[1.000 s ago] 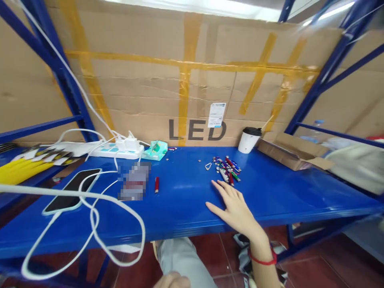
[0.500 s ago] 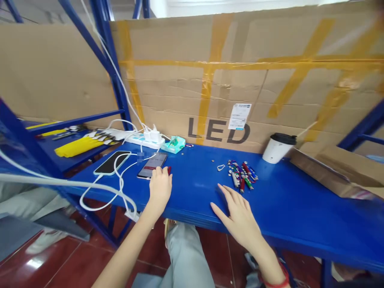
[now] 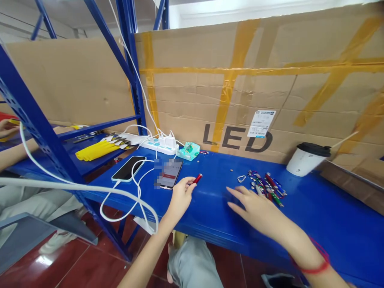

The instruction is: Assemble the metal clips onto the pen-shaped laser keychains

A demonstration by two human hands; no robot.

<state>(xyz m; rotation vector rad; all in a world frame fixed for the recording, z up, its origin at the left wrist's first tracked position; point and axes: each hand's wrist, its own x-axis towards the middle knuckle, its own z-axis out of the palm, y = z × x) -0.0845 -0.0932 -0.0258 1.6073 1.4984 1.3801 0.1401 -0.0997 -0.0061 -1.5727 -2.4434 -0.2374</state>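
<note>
My left hand is closed round a small red flashlight, whose short metallic-tipped barrel pokes out past the fingertips. Just behind that hand lies a phone with a lit screen. Over the blue table, my right hand is open and holds nothing, its fingers spread to the left. Beyond it is a pile of small coloured metal flashlights in red, green, blue and silver, partly hidden by the hand. A silver carabiner clip lies left of the pile.
A second phone is charging among looping white cables by a power strip. A teal packet lies behind. At right stand a lidded paper cup and a cardboard box. Another person's arm reaches in at far left, near yellow bundles.
My left hand has moved away from the lit phone, and the red flashlight now shows clearly in its fingers. My right hand has turned leftward. The view has shifted left.
</note>
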